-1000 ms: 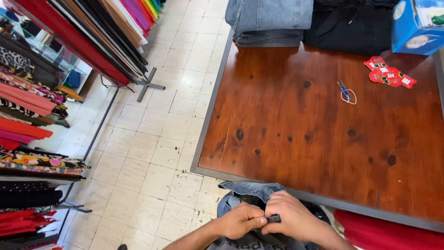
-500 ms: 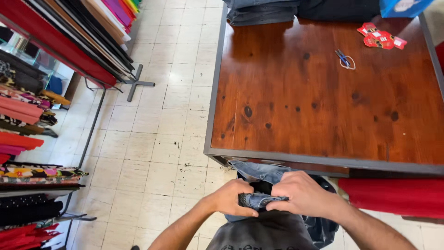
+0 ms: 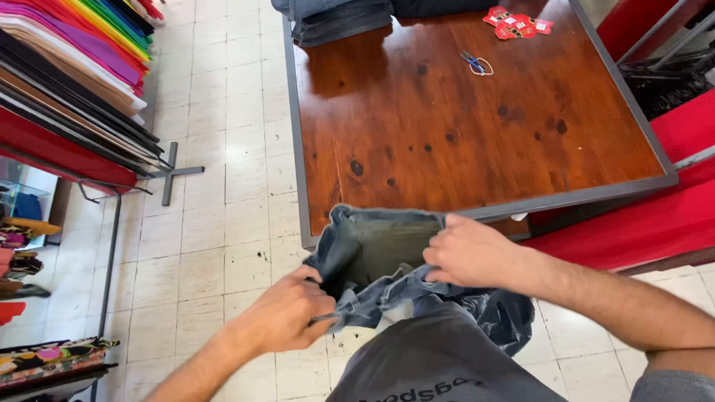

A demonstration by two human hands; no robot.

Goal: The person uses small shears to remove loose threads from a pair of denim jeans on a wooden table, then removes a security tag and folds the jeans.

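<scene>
Blue denim jeans, crumpled and faded (image 3: 387, 268), hang between both hands just off the near edge of the brown wooden table with a grey metal rim (image 3: 477, 141). The left hand (image 3: 287, 313) pinches the lower-left hem shut; the right hand (image 3: 469, 253) grips the upper-right fold. Their long axis runs left to right. Pale tiled floor (image 3: 208, 246) lies open leftward.

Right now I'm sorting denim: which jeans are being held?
The jeans at the table's near edge, gripped by both hands; the other pairs lie folded at the far corner.
</scene>
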